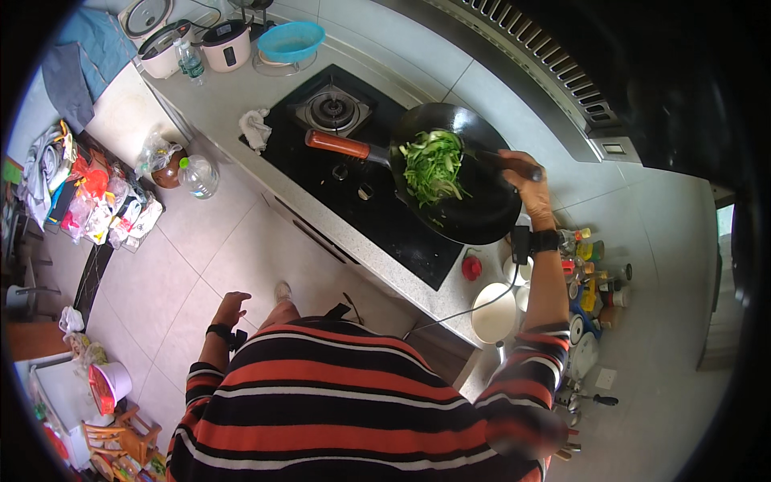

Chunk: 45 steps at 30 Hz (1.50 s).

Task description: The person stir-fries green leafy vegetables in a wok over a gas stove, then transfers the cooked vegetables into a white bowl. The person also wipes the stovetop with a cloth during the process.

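Observation:
My right hand (530, 184) grips the brown handle of a spatula (506, 162) above the right side of a dark wok (485, 208). The spatula's blade reaches toward chopped green vegetables (432, 165), which lie heaped in the wok and partly hide it. The wok sits on a black glass gas cooktop (373, 223), its reddish wooden handle (337, 143) pointing left. Away from the counter, my left hand (230, 308) hangs beside my body with nothing in it and its fingers somewhat apart.
Beside the cooktop are a red pepper (471, 268), a cream bowl (494, 313) and several condiment bottles (587, 271). A white cloth (255, 128) lies by the bare burner (333, 111). The range hood (560, 78) overhangs at right; a plastic jug (199, 177) stands on the floor.

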Tool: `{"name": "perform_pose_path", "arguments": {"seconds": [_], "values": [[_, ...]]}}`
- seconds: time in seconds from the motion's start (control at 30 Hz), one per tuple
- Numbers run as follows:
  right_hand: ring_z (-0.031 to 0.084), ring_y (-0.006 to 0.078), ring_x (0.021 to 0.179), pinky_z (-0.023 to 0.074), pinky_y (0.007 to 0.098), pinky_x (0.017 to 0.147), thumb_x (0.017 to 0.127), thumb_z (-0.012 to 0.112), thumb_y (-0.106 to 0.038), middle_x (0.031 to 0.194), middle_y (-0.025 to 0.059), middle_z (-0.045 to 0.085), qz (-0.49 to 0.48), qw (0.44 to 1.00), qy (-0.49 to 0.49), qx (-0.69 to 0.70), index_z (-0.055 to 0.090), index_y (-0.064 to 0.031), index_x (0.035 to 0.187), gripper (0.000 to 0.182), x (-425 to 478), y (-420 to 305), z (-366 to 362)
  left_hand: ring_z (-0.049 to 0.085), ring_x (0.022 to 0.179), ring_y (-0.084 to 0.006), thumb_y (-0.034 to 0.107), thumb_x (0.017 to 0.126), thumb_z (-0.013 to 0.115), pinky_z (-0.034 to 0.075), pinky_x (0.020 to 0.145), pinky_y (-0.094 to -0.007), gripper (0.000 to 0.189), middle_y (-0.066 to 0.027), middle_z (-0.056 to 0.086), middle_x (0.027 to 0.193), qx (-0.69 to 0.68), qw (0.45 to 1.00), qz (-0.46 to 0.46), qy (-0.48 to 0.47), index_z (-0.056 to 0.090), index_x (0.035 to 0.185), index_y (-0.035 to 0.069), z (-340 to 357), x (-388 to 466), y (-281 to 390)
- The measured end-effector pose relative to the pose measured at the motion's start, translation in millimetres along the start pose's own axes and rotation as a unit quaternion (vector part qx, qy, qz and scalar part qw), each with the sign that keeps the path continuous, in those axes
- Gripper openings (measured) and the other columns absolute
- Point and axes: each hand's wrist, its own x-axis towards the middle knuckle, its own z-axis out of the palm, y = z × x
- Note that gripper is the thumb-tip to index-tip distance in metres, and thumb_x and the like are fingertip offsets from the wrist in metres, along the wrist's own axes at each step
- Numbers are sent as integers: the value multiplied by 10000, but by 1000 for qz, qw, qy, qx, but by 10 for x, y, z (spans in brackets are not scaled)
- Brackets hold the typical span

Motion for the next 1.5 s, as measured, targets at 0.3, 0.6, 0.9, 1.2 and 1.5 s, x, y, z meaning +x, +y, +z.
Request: {"name": "perform_pose_path", "arguments": {"seconds": [0.3, 0.6, 0.9, 1.2, 1.5], "values": [[633, 257, 773, 532, 340, 738, 698, 655, 83, 916, 103, 689, -193, 936, -118, -270, 653, -50, 988, 319, -623, -1211, 609, 618, 765, -293, -28, 695, 764, 554, 727, -374, 467, -126, 676, 988, 32, 998, 45, 12, 666, 1142, 67, 89, 166, -45], [642, 154, 577, 510, 248, 539, 818, 636, -77, 720, 102, 695, 81, 994, 69, -35, 646, 28, 891, 128, -175, -552, -134, 611, 748, -260, -48, 696, 756, 560, 715, -362, 487, -126, 681, 983, 5, 1000, 30, 2, 666, 1161, 65, 23, 239, 0], [669, 243, 618, 581, 290, 547, 751, 697, -47, 771, 156, 685, 113, 984, 136, 21, 646, 33, 895, 172, -111, 57, -344, 642, 788, -272, -41, 708, 759, 571, 734, -365, 479, -131, 684, 1056, 26, 999, 43, 0, 664, 1165, 65, 35, 180, -35], [644, 207, 505, 508, 254, 427, 790, 631, -59, 639, 146, 664, 115, 968, 221, 15, 598, 25, 719, 115, -212, -375, -397, 651, 796, -277, -36, 708, 761, 573, 728, -359, 472, -135, 681, 1059, 39, 999, 8, -25, 661, 1160, 58, 26, 134, -52], [652, 157, 644, 545, 267, 532, 763, 678, 2, 803, 78, 686, 47, 958, 278, 49, 678, 17, 872, 110, -134, 239, -20, 646, 819, -287, -40, 699, 762, 571, 742, -374, 473, -139, 679, 1046, 19, 999, 32, 1, 664, 1149, 64, 17, 149, -35]]}}
